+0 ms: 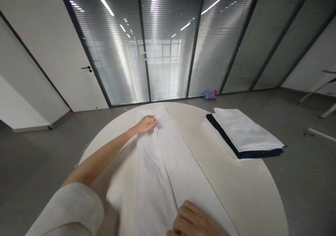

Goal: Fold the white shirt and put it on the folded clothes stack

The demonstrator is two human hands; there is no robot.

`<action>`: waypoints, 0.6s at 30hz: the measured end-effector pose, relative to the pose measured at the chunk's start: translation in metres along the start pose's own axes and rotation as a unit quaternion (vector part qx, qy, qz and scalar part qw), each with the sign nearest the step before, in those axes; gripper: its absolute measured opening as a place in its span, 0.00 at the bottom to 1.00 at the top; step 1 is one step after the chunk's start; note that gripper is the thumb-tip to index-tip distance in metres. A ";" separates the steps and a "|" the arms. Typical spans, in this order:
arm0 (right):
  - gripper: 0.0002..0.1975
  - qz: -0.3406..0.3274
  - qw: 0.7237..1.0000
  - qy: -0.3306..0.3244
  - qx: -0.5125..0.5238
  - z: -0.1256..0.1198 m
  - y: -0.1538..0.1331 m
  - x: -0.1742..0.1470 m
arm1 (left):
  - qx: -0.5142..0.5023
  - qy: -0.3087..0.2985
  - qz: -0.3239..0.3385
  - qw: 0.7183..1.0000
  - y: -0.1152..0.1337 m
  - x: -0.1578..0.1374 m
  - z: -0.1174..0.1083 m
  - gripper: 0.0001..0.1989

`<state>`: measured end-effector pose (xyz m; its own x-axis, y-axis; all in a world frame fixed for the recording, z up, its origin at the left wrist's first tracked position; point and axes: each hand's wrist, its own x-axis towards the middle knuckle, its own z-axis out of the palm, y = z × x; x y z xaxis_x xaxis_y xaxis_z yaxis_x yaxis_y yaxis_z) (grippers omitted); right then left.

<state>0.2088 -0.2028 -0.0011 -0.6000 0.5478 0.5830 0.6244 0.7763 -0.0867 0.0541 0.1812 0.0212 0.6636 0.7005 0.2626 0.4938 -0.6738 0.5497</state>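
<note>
Centrally in the frame, a white garment (162, 166) lies lengthwise on the round worktop (252, 194). At its far end, the left hand (146, 124) pinches the cloth beside a small white button (155, 129). At the bottom edge, the right hand (193, 220) presses the near end with curled fingers. Right of centre sits a stack of folded cloths (244, 134), white over dark.

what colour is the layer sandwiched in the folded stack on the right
Dark navy, nearly black, between white folded cloths in the folded fabric stack; the head view shows it.
</note>
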 end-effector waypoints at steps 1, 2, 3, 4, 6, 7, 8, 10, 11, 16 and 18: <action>0.08 -0.010 1.000 -0.010 -0.017 -0.002 -0.001 -0.001 | -0.003 -0.022 0.035 0.999 0.001 -0.011 -0.001 0.10; 0.05 -0.016 0.999 -0.020 -0.032 -0.005 -0.002 -0.002 | -0.001 -0.035 0.071 0.997 0.002 -0.021 -0.002 0.10; 0.04 -0.015 0.999 -0.029 -0.044 -0.009 -0.004 -0.002 | 0.006 -0.040 0.105 0.994 0.002 -0.028 -0.002 0.11; 0.06 -0.009 0.998 -0.031 -0.051 -0.013 -0.005 -0.002 | 0.016 -0.036 0.131 0.991 0.002 -0.032 0.000 0.12; 0.09 -0.002 0.998 -0.024 -0.058 -0.022 -0.007 0.000 | 0.040 -0.011 0.148 0.988 0.002 -0.032 0.005 0.10; 0.10 -0.002 0.998 -0.019 -0.058 -0.026 -0.009 0.001 | 0.050 0.002 0.137 0.989 0.003 -0.030 0.009 0.10; 0.11 -0.004 0.998 -0.016 -0.056 -0.028 -0.010 0.002 | 0.058 0.010 0.125 0.990 0.005 -0.027 0.012 0.10; 0.11 -0.011 0.998 -0.011 -0.054 -0.029 -0.012 0.003 | 0.078 0.009 0.108 0.991 0.009 -0.021 0.018 0.10; 0.11 -0.013 0.998 -0.014 -0.052 -0.028 -0.012 0.002 | 0.088 -0.001 0.102 0.991 0.012 -0.018 0.020 0.09; 0.08 -0.019 0.997 -0.062 -0.031 -0.021 -0.009 -0.011 | 0.125 -0.058 0.085 0.987 0.026 -0.007 0.019 0.14; 0.10 -0.009 0.997 -0.075 -0.025 -0.028 -0.004 -0.011 | 0.128 -0.065 0.087 0.986 0.029 -0.002 0.019 0.19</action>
<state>0.2275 -0.2204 0.0158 -0.6777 0.5765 0.4565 0.6338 0.7727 -0.0350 0.0773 0.1555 0.0215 0.8087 0.5448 0.2218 0.4813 -0.8297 0.2828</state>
